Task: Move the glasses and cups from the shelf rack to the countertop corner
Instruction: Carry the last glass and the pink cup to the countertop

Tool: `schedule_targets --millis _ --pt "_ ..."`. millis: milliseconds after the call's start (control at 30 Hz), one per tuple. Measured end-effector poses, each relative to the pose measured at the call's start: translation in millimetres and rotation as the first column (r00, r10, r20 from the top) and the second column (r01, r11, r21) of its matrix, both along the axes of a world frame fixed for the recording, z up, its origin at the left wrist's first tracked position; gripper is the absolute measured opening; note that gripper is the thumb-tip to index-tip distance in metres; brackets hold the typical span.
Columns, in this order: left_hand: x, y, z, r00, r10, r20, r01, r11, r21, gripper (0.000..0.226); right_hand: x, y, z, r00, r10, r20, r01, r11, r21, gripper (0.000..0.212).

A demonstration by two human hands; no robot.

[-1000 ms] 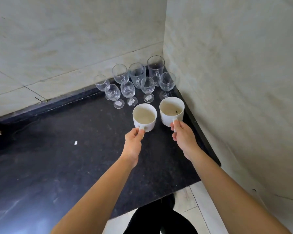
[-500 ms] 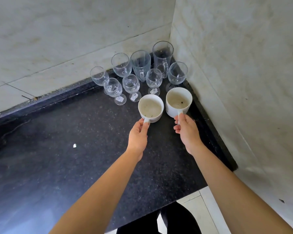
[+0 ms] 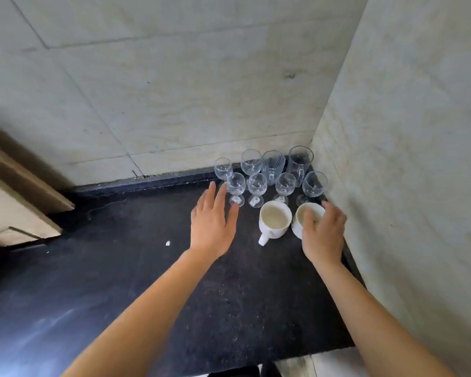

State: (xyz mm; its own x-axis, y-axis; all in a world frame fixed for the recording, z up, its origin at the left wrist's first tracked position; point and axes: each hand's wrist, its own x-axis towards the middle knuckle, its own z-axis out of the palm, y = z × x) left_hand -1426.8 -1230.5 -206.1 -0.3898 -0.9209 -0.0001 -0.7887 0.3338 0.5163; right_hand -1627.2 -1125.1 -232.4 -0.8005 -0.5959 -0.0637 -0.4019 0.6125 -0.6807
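Fingers of the left hand spread flat, empty, above the black stone countertop. The right hand covers one round white ceramic cup; its grasp is unclear.

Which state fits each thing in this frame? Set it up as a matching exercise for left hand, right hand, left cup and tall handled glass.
Things:
1. left hand
2. right hand
3. left cup
4. tall handled glass

States:
a. deepest in the corner
b. open, fingers spread, holding nothing
c. free of any grip, handle toward the camera
d. over the right cup

Pairs: 1-b, 2-d, 3-c, 4-a
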Motion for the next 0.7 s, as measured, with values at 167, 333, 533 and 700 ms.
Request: schedule_targets --millis 167,333,533,700 --pt "89.1 18.9 100.1 0.968 0.23 0.1 -0.168 0.891 -0.423 0.063 55.0 -36.7 91.0 0.826 0.354 -0.438 -0.456 0.877 -0.15 0.065" --pt "226.8 113.3 153.6 0.811 0.582 0.055 -0.458 0.691 -0.559 0.067 191.1 -50.2 137.4 0.592 0.566 -0.573 -0.779 0.583 -0.229 0.072" --pt "406.6 279.1 199.9 0.473 0.876 0.09 -0.654 0.418 -0.631 0.075 413.8 18.4 176.5 0.224 0.752 -0.62 -0.965 0.082 -0.25 0.078" --pt "525.4 445.6 218.7 0.15 0.989 0.006 -0.739 0.116 -0.664 0.077 584.9 127.7 203.3 -0.018 0.735 -0.678 -0.925 -0.27 -0.269 0.078"
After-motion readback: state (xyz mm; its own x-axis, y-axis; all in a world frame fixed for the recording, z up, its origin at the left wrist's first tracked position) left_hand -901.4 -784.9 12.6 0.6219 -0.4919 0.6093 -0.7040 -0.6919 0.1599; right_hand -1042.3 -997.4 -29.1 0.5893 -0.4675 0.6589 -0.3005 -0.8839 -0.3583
